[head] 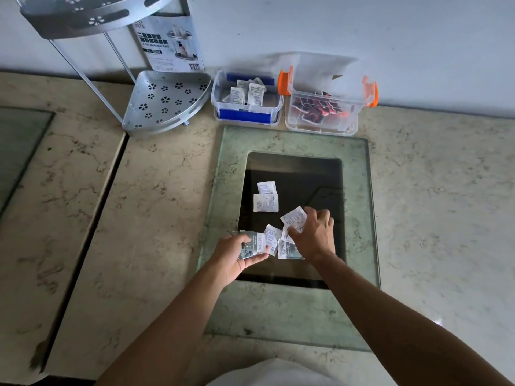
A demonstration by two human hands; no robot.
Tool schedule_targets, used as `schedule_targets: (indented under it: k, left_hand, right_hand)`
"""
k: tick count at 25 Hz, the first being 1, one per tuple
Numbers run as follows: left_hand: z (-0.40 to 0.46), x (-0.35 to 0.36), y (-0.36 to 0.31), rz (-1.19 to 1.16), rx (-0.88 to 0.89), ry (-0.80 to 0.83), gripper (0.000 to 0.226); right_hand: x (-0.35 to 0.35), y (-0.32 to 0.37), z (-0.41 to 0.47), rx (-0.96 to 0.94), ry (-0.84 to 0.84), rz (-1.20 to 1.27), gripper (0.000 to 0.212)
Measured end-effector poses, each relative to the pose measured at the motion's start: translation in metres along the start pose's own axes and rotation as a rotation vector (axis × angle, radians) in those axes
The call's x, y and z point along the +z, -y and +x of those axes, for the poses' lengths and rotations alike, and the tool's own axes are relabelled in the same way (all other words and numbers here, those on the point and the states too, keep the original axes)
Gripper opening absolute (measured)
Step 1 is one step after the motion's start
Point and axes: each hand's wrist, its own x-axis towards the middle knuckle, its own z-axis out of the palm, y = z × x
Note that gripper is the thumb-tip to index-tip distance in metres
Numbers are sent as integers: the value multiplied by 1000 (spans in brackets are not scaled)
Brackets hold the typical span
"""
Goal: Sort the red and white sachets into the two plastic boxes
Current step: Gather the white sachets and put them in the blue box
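Note:
Several white sachets lie on a dark glass panel (317,185). Two of them (266,196) sit apart at the upper left of the panel. My left hand (237,254) grips a small stack of sachets (250,245) with grey printed backs. My right hand (315,232) pinches a white sachet (294,217) lifted off the glass, with more sachets (287,246) under and beside it. At the back, a blue-latched plastic box (246,100) holds white sachets. To its right, an orange-latched box (326,110) holds red sachets (315,110).
A perforated metal corner shelf (164,101) with thin legs stands left of the boxes, its carton (170,43) leaning on the wall. A dark gap (92,218) splits the marble counter at the left. The wall runs close behind the boxes.

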Motion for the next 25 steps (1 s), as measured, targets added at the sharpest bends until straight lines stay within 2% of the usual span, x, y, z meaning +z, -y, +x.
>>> schedule_targets:
  k: [2,4,8,9,11,13,15,16,18,20,23,25]
  left_hand:
    - [-1,-1,2,-5,-23,-17,30]
    - [0,-1,3,-2,-30,-24,33]
    - [1,3,1,15,-24,-10,29]
    - [0,6,0,21,-25,-1,24]
    - [2,13,0,15,-38,12,27]
    - [4,19,1,6,-52,58,46]
    - [5,23,3,27,-51,99,55]
    - [5,23,4,33,-50,98,55]
    - [4,20,5,20,-51,108,49]
    - [-1,17,5,-2,-57,129,39]
    - [-4,10,6,23,-13,89,23]
    - [-4,5,6,55,12,25,25]
  right_hand:
    - [-2,-3,3,39,21,-67,66]
    - [-4,-4,7,57,-7,-3,59]
    - [-5,-1,5,-10,-55,275,13]
    - [-7,1,2,-45,-59,324,11]
    - [-9,5,-9,-198,-99,346,12]
    - [-4,9,-23,-430,-94,311,10]
    - [7,7,-34,-633,10,231,9]
    - [11,5,-38,-675,76,197,11]
    - [13,1,-40,-648,150,192,18]
    - [11,-1,-37,-586,156,233,25]
    - [10,0,-29,-446,-8,189,18]
    - [10,-2,-24,-249,-36,83,31]
